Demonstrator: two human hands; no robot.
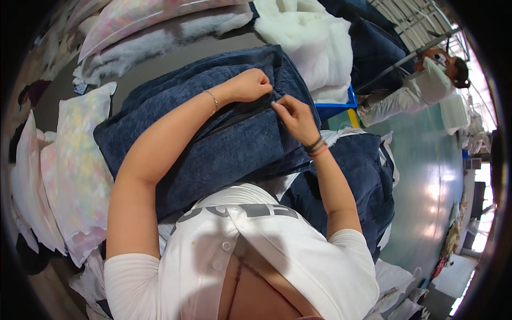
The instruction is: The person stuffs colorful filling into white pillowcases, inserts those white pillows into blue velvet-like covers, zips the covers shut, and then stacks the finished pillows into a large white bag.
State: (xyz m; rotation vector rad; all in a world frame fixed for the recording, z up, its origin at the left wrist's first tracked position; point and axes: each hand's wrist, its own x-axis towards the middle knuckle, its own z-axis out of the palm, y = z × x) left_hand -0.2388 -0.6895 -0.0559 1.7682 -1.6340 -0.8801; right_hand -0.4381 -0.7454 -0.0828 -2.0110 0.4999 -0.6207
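A dark blue plush fabric cover (240, 140) lies across my front, with a long dark opening or zipper line running through its middle. The arm with a thin bracelet reaches in from the left, and its hand, my left hand (251, 85), is curled into a fist on the cover near the right end of that line. Just below and to the right, my right hand (295, 118) pinches something small and light at the line's end. The two hands are close together but apart. What the left fingers grip is hidden beneath them.
White fiber batting (312, 44) is heaped in a blue bin (338, 105) at the upper right. Pillows with multicolored filling (82, 172) stand at left. More dark blue fabric (348, 180) is piled at right. A person (428, 86) is beyond a metal rack.
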